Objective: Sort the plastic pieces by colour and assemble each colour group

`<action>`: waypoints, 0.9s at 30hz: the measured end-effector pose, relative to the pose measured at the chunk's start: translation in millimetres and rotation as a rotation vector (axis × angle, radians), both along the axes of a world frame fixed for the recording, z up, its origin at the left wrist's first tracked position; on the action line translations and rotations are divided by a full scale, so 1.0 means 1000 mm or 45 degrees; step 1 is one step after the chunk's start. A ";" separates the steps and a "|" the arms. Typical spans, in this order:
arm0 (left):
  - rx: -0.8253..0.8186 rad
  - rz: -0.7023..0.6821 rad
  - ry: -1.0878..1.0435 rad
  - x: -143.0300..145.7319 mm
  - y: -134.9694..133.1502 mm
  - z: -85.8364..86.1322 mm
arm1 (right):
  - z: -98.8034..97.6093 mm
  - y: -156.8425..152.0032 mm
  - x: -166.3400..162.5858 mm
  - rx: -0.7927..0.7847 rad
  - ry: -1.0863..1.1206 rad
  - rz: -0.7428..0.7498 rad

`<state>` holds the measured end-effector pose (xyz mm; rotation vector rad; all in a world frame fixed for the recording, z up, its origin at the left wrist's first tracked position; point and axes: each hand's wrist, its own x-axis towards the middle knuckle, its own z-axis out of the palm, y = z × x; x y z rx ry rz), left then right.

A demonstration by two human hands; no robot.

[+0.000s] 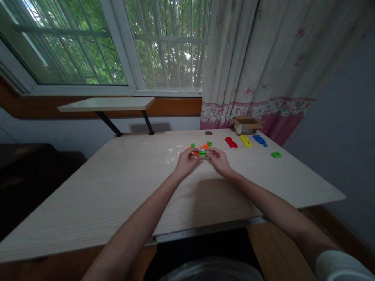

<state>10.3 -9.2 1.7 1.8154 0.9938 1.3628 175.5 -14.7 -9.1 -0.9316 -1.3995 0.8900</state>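
Between my two hands is a small green plastic piece (202, 153), with orange and white bits at its left end. My left hand (187, 160) closes its fingers around the orange end. On the other side my right hand (217, 158) pinches the green piece at its right end. Just beyond my fingers lie loose orange pieces (205, 146) and a green piece (209, 143) on the table. Another bit of green (192, 145) shows above my left fingers. The exact shape of what I hold is partly covered by my fingers.
Red (231, 142), yellow (245, 141) and blue (260, 141) plastic pieces lie at the back right, with a green one (275, 155) nearer the right edge. Behind them stands an open cardboard box (247, 125). A raised shelf (107, 104) stands at the back left. A brown disc (208, 133) lies at the back.
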 end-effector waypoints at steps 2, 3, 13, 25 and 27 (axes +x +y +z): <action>-0.072 -0.017 -0.076 0.001 -0.001 0.003 | 0.001 0.001 0.001 -0.002 0.025 -0.004; -0.108 -0.023 -0.120 0.001 0.000 0.004 | 0.001 0.001 0.001 -0.004 0.038 -0.007; -0.319 -0.046 -0.306 0.001 0.005 0.003 | 0.004 -0.002 0.001 0.018 0.018 -0.009; -0.212 -0.086 -0.261 0.002 0.005 -0.001 | 0.000 -0.003 0.006 0.182 -0.336 -0.175; -0.181 -0.080 -0.190 0.002 0.005 -0.003 | 0.004 -0.005 0.007 0.264 -0.432 -0.178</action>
